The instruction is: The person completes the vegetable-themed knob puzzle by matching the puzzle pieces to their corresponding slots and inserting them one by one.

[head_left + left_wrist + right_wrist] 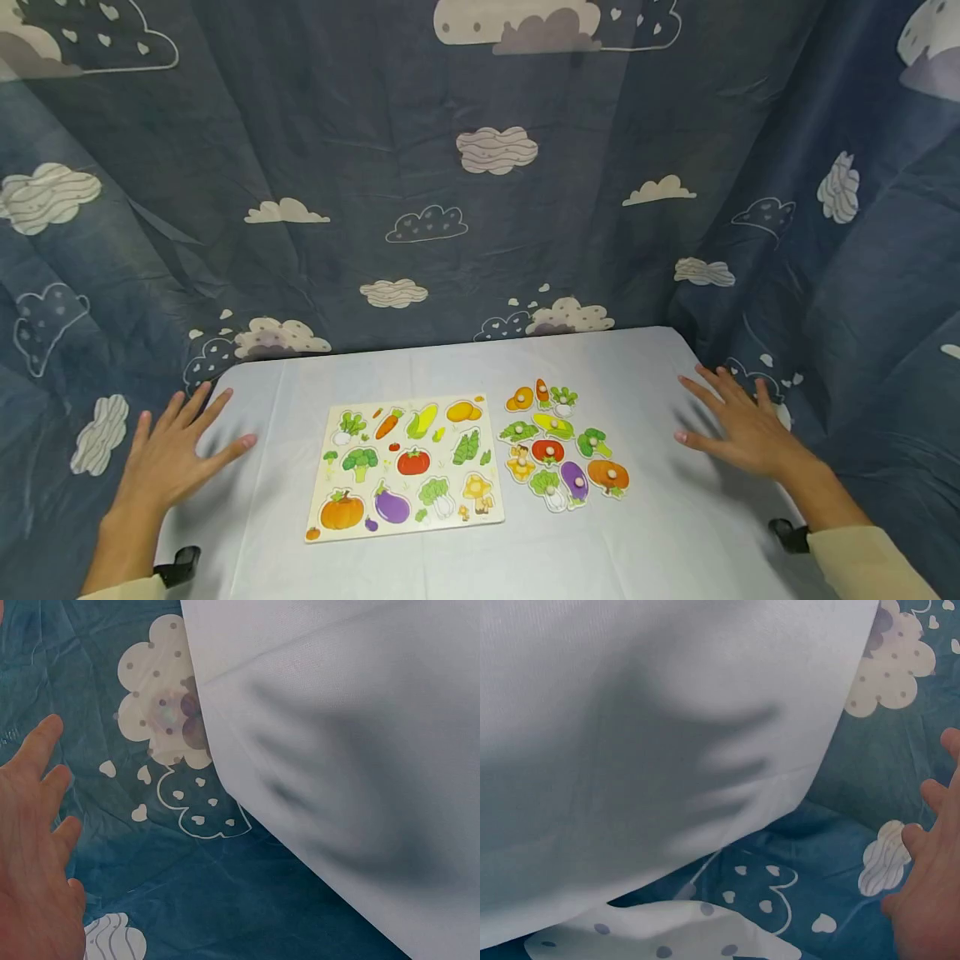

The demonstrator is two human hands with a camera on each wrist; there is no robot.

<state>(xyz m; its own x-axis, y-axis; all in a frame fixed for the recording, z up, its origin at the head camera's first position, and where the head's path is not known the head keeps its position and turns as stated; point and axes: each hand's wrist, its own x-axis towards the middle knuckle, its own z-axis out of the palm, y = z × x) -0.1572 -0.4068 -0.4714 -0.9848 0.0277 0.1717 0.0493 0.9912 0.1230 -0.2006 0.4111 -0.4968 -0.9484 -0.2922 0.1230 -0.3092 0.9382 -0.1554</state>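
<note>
My left hand (168,458) is spread above the table's left edge and holds nothing. On the other side my right hand (746,425) hovers over the right edge, fingers apart, also holding nothing. Between them lies a flat vegetable puzzle board (442,437) with printed pictures. Right beside it sits a loose cluster of knobbed vegetable pieces, among them a purple eggplant piece (573,482), an orange pumpkin piece (609,477), a red tomato piece (547,452) and a corn piece (553,426). In the wrist views, both the left hand (37,855) and right hand (934,870) appear only partly.
A white cloth covers the table (555,558). Behind it and at both sides hangs a dark blue curtain (345,167) with a cloud pattern. Dark bands with small black devices circle both wrists. Hand shadows fall on the cloth.
</note>
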